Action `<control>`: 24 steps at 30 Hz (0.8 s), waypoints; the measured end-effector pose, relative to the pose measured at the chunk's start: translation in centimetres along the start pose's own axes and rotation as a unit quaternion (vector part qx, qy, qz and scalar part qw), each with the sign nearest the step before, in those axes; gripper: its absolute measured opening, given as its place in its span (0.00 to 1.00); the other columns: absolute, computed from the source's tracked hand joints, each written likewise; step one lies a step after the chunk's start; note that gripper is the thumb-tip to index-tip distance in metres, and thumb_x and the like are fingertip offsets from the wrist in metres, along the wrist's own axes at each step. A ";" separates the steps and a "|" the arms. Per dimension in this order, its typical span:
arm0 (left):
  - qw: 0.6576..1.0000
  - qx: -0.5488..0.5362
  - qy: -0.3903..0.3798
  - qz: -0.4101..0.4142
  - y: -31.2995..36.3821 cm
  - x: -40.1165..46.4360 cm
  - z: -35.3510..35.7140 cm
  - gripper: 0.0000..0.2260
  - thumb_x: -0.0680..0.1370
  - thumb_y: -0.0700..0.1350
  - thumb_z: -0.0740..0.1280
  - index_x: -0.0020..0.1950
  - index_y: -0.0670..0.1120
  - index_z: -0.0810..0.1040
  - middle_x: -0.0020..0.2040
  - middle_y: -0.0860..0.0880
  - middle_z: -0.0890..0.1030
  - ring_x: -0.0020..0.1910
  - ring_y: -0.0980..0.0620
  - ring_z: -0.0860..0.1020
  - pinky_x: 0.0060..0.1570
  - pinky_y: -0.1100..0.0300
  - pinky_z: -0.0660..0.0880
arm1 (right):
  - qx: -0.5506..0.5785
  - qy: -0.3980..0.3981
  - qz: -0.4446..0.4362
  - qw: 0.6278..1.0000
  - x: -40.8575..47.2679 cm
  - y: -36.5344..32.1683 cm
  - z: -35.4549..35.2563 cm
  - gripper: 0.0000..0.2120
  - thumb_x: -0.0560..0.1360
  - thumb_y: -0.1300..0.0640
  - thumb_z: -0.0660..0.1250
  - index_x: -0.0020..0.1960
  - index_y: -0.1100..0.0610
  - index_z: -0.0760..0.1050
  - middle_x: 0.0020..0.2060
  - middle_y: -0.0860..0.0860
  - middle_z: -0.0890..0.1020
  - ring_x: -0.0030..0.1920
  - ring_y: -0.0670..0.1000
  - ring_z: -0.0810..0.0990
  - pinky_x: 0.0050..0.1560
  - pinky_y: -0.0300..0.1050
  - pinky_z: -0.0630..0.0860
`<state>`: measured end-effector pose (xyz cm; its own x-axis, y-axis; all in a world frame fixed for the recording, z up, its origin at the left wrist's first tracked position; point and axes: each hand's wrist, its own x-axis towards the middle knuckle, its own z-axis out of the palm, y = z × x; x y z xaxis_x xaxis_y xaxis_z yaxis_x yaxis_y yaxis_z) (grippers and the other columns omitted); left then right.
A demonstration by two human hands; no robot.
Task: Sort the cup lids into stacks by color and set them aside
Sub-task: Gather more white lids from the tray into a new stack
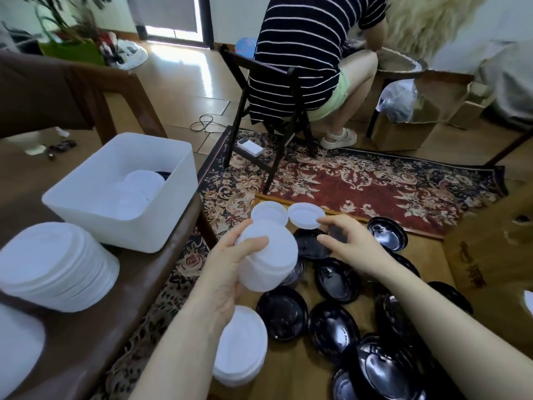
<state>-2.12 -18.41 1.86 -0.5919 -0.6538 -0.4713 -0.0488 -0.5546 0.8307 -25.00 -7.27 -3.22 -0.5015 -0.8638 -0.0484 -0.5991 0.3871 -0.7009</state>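
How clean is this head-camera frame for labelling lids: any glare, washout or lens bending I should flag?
Head view: sunlight from the doorway blows out a patch of wooden floor; the white plastic bin and its white lids wash together, edges faint; the glossy black plastic lids carry bright glints; wide-angle bending bows the patterned red rug edges; hands look sharp.

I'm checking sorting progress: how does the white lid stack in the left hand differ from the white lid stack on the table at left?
The stack in the left hand is held tilted above the black lids; the stack on the table rests there untouched. The held stack looks narrower, though it is nearer the middle of a wide-angle view. Both are white nested lids.
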 end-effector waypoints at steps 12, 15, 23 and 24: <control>0.999 0.001 0.018 -0.029 0.5 1.5 -0.2 0.19 0.71 0.43 0.74 0.61 0.57 0.82 0.59 0.51 0.83 0.59 0.48 0.80 0.66 0.46 0.74 | -0.319 0.047 -0.029 0.946 6.3 2.3 4.3 0.08 0.77 0.56 0.68 0.55 0.55 0.81 0.56 0.52 0.80 0.67 0.56 0.71 0.59 0.49 0.69; 0.999 -0.004 0.019 -0.027 0.6 1.8 -0.2 0.20 0.71 0.43 0.74 0.62 0.56 0.82 0.60 0.50 0.83 0.60 0.48 0.80 0.63 0.49 0.75 | -0.275 0.097 -0.042 0.956 5.3 1.9 3.9 0.04 0.77 0.58 0.67 0.50 0.56 0.80 0.48 0.50 0.81 0.58 0.55 0.76 0.51 0.48 0.66; 1.000 0.004 0.005 -0.025 0.4 1.5 0.5 0.23 0.69 0.44 0.76 0.64 0.54 0.81 0.61 0.49 0.83 0.59 0.47 0.80 0.61 0.51 0.75 | 0.308 0.160 0.125 0.929 -0.2 -3.1 -1.0 0.03 0.79 0.61 0.65 0.49 0.55 0.78 0.40 0.51 0.84 0.40 0.48 0.82 0.47 0.42 0.78; 1.000 0.007 0.001 -0.024 0.3 1.3 0.7 0.22 0.70 0.44 0.75 0.64 0.55 0.81 0.61 0.49 0.82 0.59 0.47 0.80 0.58 0.52 0.76 | 0.364 0.155 0.134 0.909 -1.0 -3.5 -1.5 0.04 0.80 0.61 0.65 0.49 0.56 0.78 0.40 0.52 0.84 0.40 0.48 0.83 0.47 0.43 0.80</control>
<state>-3.48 -19.07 1.75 -0.5874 -0.6269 -0.5117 -0.0882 -0.5789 0.8106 -23.40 -7.29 0.34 -0.7876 -0.5944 -0.1624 0.0851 0.1562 -0.9841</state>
